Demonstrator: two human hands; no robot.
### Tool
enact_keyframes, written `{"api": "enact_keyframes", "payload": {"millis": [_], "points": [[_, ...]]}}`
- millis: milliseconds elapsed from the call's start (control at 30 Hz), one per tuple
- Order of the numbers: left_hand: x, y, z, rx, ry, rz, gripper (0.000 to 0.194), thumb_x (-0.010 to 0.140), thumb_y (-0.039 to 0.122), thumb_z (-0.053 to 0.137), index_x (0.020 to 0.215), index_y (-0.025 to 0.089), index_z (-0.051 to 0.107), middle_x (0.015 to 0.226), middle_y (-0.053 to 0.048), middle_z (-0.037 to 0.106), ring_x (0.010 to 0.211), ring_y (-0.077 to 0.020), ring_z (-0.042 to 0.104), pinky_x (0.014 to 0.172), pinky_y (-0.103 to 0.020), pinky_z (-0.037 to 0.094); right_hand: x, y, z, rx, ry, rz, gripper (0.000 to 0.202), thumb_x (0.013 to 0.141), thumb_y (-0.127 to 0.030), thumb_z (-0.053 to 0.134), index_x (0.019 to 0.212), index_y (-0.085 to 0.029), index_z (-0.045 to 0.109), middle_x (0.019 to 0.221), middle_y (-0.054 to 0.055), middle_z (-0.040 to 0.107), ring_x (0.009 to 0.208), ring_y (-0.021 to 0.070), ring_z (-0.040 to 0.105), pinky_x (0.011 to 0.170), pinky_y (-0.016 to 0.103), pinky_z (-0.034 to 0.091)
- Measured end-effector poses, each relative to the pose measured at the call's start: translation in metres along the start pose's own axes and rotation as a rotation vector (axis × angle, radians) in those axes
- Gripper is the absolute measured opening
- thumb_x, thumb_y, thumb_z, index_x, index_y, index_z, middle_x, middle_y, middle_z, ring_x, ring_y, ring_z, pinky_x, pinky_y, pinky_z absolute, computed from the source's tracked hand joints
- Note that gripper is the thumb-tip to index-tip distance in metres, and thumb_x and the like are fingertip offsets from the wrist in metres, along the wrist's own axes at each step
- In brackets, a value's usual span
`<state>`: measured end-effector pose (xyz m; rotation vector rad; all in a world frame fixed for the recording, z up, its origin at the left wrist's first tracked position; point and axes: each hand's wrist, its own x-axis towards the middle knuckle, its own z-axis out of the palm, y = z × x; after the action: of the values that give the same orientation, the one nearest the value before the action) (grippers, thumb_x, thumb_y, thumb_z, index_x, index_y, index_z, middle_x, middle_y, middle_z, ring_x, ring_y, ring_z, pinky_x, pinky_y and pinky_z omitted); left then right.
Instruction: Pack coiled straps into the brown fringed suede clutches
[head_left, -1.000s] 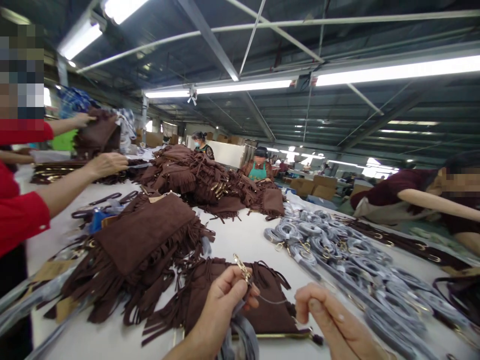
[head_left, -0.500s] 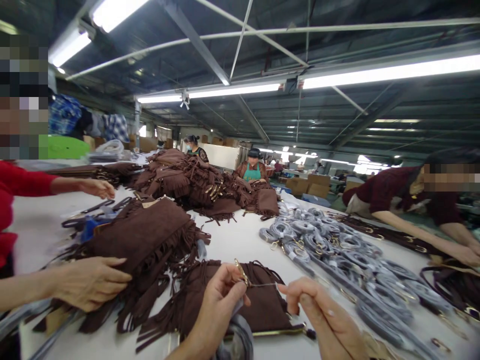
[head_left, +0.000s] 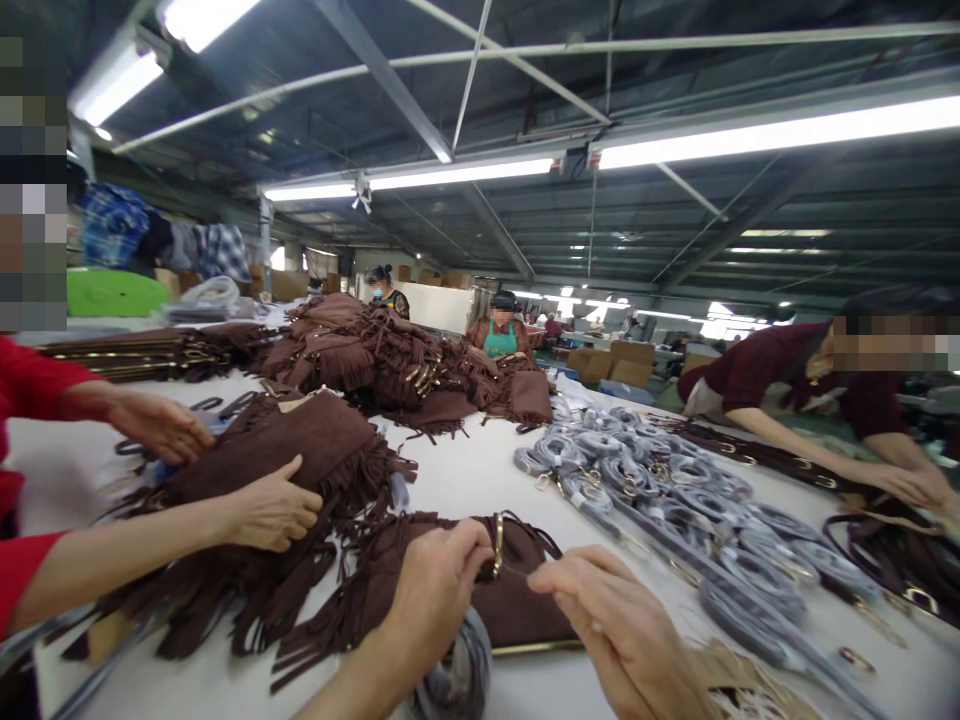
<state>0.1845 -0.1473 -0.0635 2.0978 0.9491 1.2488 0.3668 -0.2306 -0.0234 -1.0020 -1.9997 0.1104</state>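
Above a brown fringed bag (head_left: 525,605) on the white table, my left hand (head_left: 442,575) pinches a gold metal clasp (head_left: 499,545). A grey wrapped strap coil (head_left: 469,670) hangs just under that hand. To its right, my right hand (head_left: 615,620) has thumb and fingers pressed together on a thin thread (head_left: 516,570) that runs toward the clasp. The gold-edged side of the bag lies partly behind my right hand.
Wrapped strap coils (head_left: 615,460) spread over the right. A red-sleeved person's hands (head_left: 274,510) touch a stack of brown bags (head_left: 300,440) at left. Another person (head_left: 780,370) handles dark straps at far right. More brown bags (head_left: 352,350) are heaped behind.
The clasp has turned more upright in my left hand, and my right hand has come nearer to it. The red-sleeved person's near hand has moved up and right over the bag stack.
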Motion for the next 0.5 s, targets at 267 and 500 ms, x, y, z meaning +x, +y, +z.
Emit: {"api": "enact_keyframes", "payload": {"millis": [267, 500], "points": [[0.038, 0.074, -0.025, 0.198, -0.091, 0.336, 0.021, 0.092, 0.017, 0.046, 0.073, 0.019, 0.055, 0.074, 0.000, 0.056, 0.074, -0.0151, 0.052, 0.067, -0.026, 0.037, -0.007, 0.009, 0.019, 0.729, 0.410, 0.425, 0.022, 0.092, -0.036, 0.059, 0.109, -0.027, 0.069, 0.098, 0.007, 0.073, 0.058, 0.0122, 0.058, 0.048, 0.023, 0.046], [0.052, 0.109, -0.020, 0.170, -0.173, 0.503, 0.019, 0.090, 0.012, 0.054, 0.071, 0.017, 0.057, 0.073, 0.001, 0.057, 0.074, -0.0143, 0.053, 0.068, -0.025, 0.039, -0.006, -0.012, -0.002, 0.262, 0.341, 0.360, 0.031, 0.096, -0.036, 0.050, 0.121, -0.023, 0.064, 0.054, -0.005, 0.044, 0.043, 0.0101, 0.040, 0.040, 0.022, 0.034]]}}
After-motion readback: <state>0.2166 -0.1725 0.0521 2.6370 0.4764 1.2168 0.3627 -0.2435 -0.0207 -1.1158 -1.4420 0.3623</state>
